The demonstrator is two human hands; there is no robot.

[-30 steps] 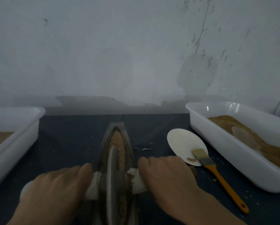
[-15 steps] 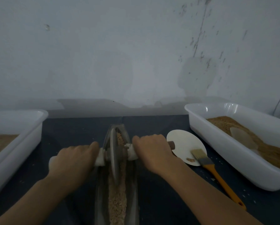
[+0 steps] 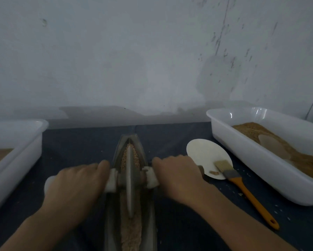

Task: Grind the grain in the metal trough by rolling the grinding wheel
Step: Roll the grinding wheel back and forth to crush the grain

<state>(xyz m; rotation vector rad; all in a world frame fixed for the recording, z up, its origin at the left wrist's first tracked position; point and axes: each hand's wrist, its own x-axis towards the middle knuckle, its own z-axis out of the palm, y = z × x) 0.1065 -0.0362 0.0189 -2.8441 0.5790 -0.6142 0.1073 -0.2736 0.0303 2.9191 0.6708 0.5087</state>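
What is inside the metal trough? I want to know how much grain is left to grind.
Tan grain lines the metal trough, with the grinding wheel standing in it. Grain under the wheel is hidden.

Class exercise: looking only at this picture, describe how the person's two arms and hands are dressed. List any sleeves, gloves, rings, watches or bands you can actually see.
Both forearms enter from the bottom edge and are bare as far as the picture shows: no sleeve reaches into view. The left hand and right hand wear no gloves. No ring, watch or wristband can be made out, though the picture is dim and slightly blurred.

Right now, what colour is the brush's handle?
Orange, on the brush beside the right hand; head view.
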